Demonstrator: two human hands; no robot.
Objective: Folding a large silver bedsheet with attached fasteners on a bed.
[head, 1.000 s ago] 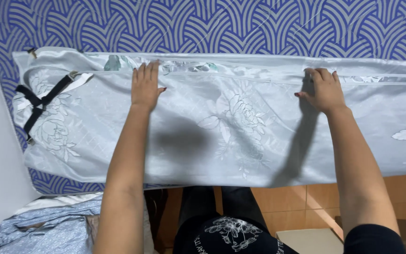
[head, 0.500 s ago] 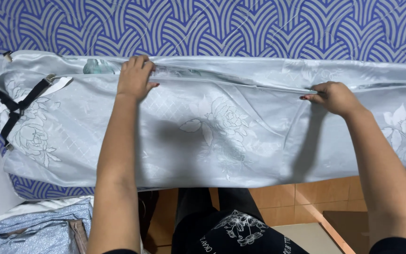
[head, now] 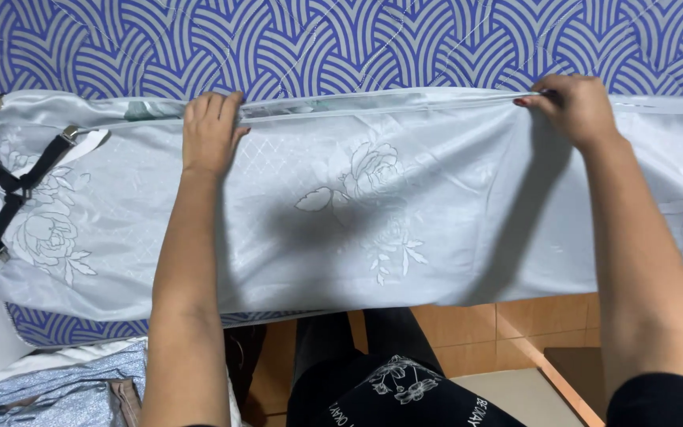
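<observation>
The pale satin bedsheet, woven with rose patterns, hangs down the side of a mattress quilted in blue and white arcs, its top edge lying along the mattress corner. The left hand lies flat on that edge, fingers curled over it and pressing it down rather than clenching; the right hand pinches the hem between thumb and fingertips farther along. At the far left a black elastic strap with metal clips is fastened to the sheet corner. Below, an orange tiled floor shows, and a heap of blue-grey cloth sits at the lower left. The satin looks slippery: if the flat left hand eases off, the edge could slide back down the side, and an uneven pull from the right could drag the strap loose. Compared with a second ago, the right hand has changed from a flat press to a pinch, and the view has shifted so the strapped corner sits nearer the left border.
</observation>
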